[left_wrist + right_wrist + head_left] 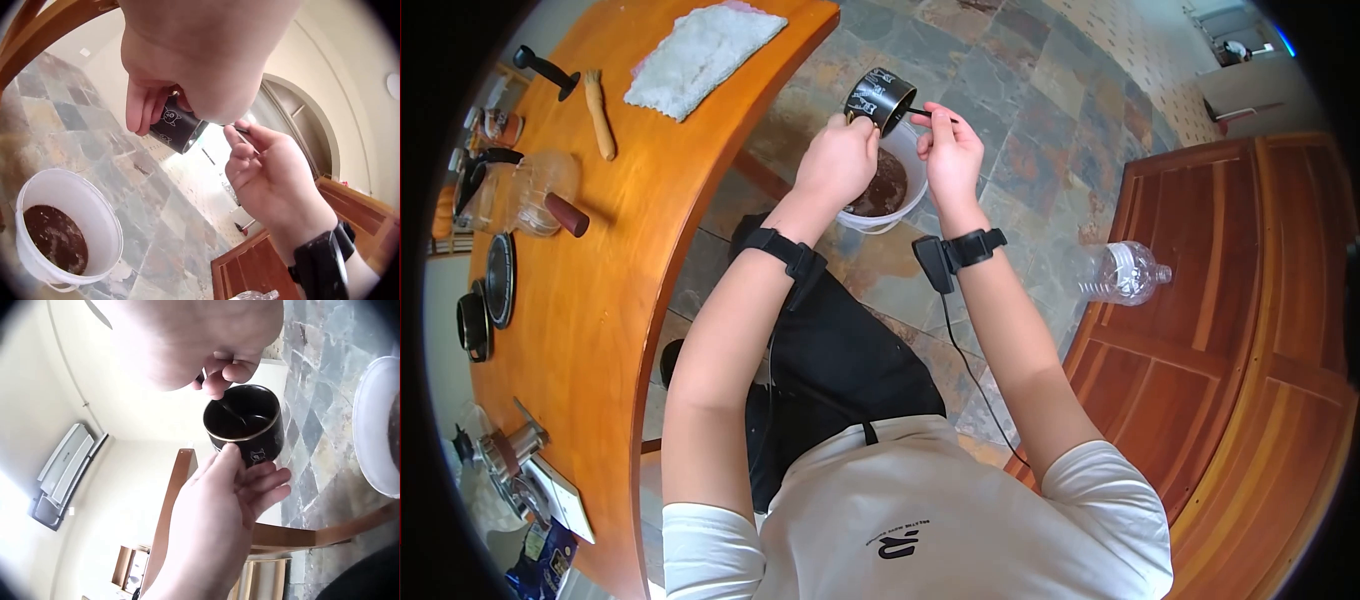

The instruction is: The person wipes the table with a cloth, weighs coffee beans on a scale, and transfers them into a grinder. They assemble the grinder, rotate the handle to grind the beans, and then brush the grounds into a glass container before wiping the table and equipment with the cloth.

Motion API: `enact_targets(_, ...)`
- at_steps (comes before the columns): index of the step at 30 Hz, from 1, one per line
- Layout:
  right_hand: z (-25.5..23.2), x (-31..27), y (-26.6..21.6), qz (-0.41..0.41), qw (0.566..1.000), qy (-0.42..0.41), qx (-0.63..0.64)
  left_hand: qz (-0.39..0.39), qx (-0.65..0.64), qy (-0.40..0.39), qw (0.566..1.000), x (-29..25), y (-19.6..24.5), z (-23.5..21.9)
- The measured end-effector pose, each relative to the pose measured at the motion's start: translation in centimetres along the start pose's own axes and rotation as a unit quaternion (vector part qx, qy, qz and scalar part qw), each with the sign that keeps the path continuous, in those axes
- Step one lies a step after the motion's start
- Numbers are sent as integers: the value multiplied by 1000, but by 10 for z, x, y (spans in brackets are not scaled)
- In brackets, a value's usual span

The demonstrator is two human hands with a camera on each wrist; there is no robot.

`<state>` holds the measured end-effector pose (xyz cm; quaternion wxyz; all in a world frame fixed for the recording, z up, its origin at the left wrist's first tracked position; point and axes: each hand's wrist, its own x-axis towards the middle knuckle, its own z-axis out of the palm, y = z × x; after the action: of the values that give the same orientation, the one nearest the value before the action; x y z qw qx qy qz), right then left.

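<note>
My left hand (837,160) grips a black mug (880,97) with white cartoon animal drawings, tilted over a white plastic bucket (916,172). The thumb and fingers hold the mug's side in the right wrist view. Between the thumb and fingers of my right hand (952,155) is a thin black utensil (232,412), its far end reaching into the mug; its tip is hidden. Dark brown wet stuff (56,240) lies in the bucket, which stands on the floor beneath both hands.
On the left, a wooden table (615,330) bears a white cloth (705,58), a brush (598,115), a black tamper (547,72), a glass carafe (545,195) and a dark lid (501,280). A clear plastic bottle (1130,273) lies at right by wooden cabinet doors (1180,350).
</note>
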<state>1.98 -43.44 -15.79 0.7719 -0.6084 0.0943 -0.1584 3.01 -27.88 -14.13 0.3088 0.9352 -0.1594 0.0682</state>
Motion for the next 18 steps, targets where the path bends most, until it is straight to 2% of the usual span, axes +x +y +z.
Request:
enact_targets(2,1,3,4,82,990,10,118,13,30,1,999,-1,-2,-4)
enact_targets(5,6,2,10,130,974,-13,186,130,131,46,982,5,-14,-5)
enact_targets(11,16,-7,9,144,953,23,267,202,201,70,956,13,-11,-13)
enact_targets(14,13,-7,3,133,958,19,253,203,236,53,949,12,-10,-14)
enact_targets(18,9,-11,2,128,963,11,235,213,217,78,949,8,-7,-12)
